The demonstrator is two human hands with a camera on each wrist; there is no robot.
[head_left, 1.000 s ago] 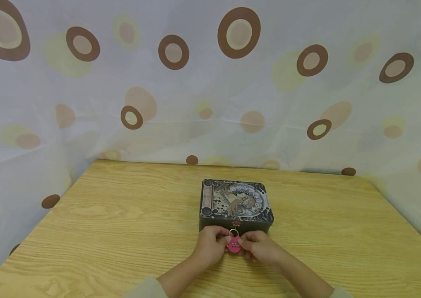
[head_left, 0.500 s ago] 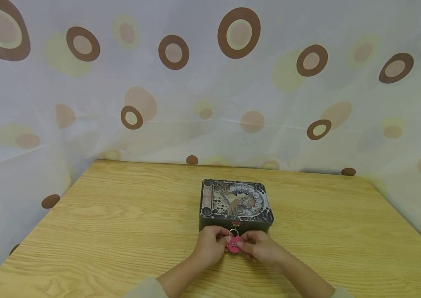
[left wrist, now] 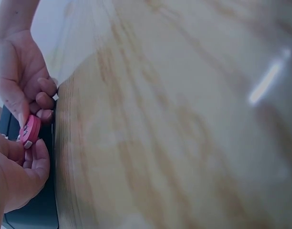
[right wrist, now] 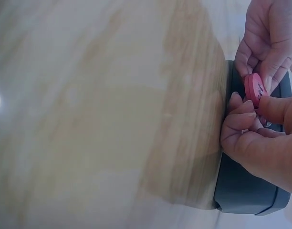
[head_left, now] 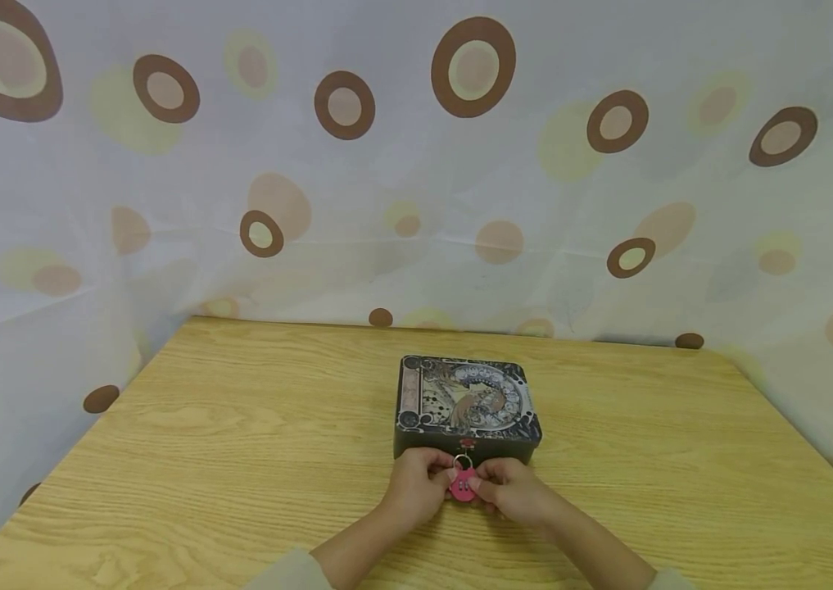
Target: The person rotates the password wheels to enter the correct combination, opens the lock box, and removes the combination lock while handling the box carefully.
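Observation:
A pink combination padlock (head_left: 463, 485) with number dials and a silver shackle hangs at the red clasp (head_left: 467, 443) on the front of a dark box (head_left: 466, 401) with a printed lid. My left hand (head_left: 416, 487) pinches the padlock from its left side. From the other side my right hand (head_left: 518, 490) pinches it too, its thumb lying over the dials. In the left wrist view the padlock (left wrist: 29, 131) shows edge-on between both sets of fingertips. The right wrist view has the padlock (right wrist: 255, 89) in front of the box wall (right wrist: 246, 186).
The box rests on a wood-grain table (head_left: 239, 442), its lid down. Behind and at the sides hangs a pale curtain (head_left: 401, 164) with brown and yellow circles. Light sleeves (head_left: 291, 571) reach the forearms.
My right thumb has slid left onto the padlock's dials, covering part of them. The left hand and the box stay where they were.

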